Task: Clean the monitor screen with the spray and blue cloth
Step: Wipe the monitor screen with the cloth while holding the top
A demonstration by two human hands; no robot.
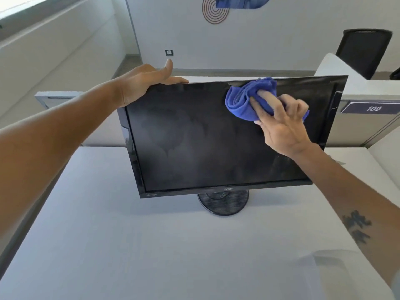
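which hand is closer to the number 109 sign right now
Right. The right hand presses the cloth on the screen's upper right, toward the sign. The left hand grips the monitor's top left corner, far from it.

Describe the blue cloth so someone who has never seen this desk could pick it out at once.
Find the black monitor standing on the white desk. Near its top edge, right of centre, the right hand presses a bunched cloth against the screen. It is the only bright blue, soft, crumpled thing there.
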